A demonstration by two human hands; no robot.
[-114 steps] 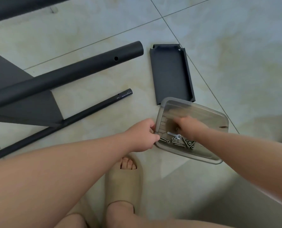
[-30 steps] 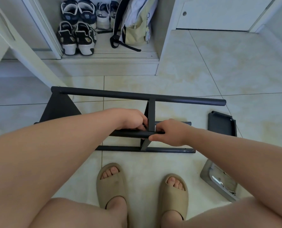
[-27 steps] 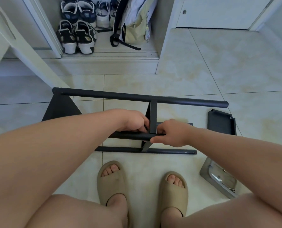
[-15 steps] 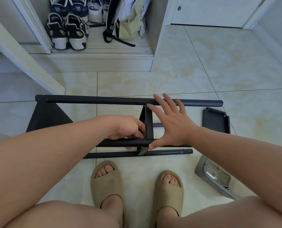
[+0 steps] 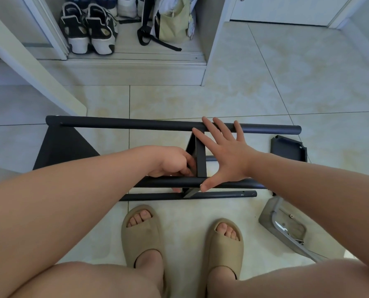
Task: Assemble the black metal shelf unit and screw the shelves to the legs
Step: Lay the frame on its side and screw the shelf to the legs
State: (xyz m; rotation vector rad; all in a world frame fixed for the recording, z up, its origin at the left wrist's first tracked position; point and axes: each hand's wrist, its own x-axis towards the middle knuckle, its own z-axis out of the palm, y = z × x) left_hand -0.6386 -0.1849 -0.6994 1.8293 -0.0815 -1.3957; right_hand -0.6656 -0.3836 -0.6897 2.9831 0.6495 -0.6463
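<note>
The black metal shelf unit lies on its side on the floor. Its far leg tube [image 5: 136, 124] and near leg tube [image 5: 164, 182] run left to right, joined by an upright middle shelf panel [image 5: 200, 155] and a shelf [image 5: 61, 145] at the left end. My left hand [image 5: 170, 162] has its fingers curled at the joint of the middle panel and the near tube; what it pinches is hidden. My right hand [image 5: 224, 155] is spread flat, fingertips on the far tube, thumb on the near tube. A loose thin leg [image 5: 211, 195] lies below.
A spare black shelf tray [image 5: 289, 148] lies on the tiles at the right. A clear plastic box [image 5: 287, 226] holding screws sits by my right knee. My feet in beige slippers [image 5: 142, 233] stand below the frame. Shoes [image 5: 89, 31] and a bag [image 5: 170, 20] fill a cabinet beyond.
My right hand has let go of the near tube by the panel, opened and spread its fingers up to the far tube. My left hand stays at the joint.
</note>
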